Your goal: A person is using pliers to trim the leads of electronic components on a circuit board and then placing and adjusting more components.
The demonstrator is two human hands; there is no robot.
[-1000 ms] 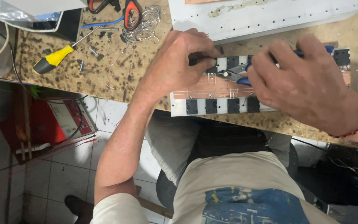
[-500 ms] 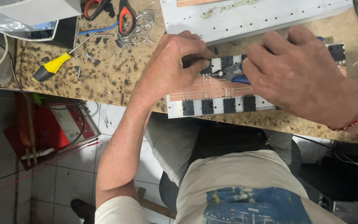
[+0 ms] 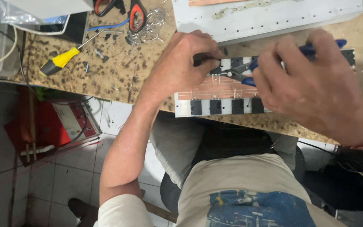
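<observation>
Speckled desk, near edge: a board, stiff and light, likely fragile at its thin leads, best held by its rim. Left hand, fingers pinching a black part on it. Right hand, fingers wrapped round blue pliers.

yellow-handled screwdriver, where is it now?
In the head view, the yellow-handled screwdriver lies upper left on the speckled bench, left of the left hand, below the orange-handled scissors.
</observation>
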